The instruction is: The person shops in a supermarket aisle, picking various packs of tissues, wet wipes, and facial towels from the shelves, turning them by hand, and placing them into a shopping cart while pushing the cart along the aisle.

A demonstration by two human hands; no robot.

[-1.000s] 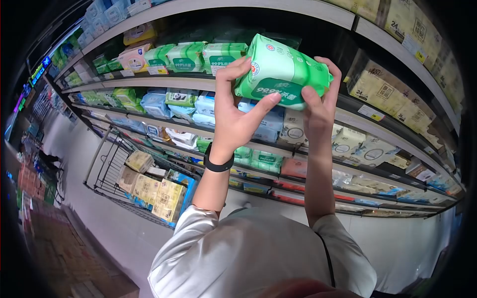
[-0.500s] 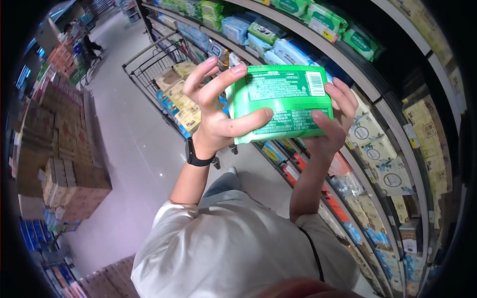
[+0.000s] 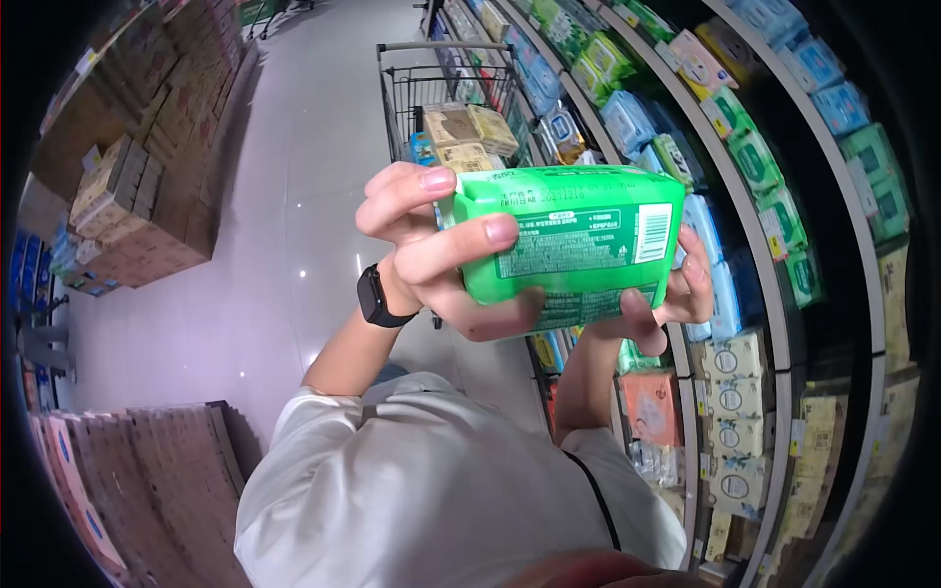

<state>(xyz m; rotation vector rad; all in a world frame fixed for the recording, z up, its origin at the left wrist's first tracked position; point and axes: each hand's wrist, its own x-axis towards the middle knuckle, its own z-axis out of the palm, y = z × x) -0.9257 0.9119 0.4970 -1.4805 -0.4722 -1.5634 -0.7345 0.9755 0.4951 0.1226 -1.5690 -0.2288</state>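
A green pack of wet wipes (image 3: 564, 279) is held up before me, its printed back and barcode facing my eyes. The edge with a stamped date is tipped into view along the top. My left hand (image 3: 446, 255) grips its left end, with the thumb on the lower face and fingers on the upper left part. At the right end, my right hand (image 3: 676, 294) pinches the pack, its thumb on the lower right face and the other fingers around the far side, partly hidden. A black band (image 3: 377, 297) circles my left wrist.
A shopping cart (image 3: 446, 73) loaded with tissue packs stands beyond the pack. Shelves (image 3: 779, 323) of wipes and tissues run along my right. Stacked cartons (image 3: 118, 216) stand at left, with more cartons (image 3: 137, 480) at lower left. Pale floor (image 3: 304, 196) lies between.
The pack has tilted so its stamped edge shows, and it appears larger. Left-hand fingers have shifted onto its face. My view has turned, moving the cart and shelves within it.
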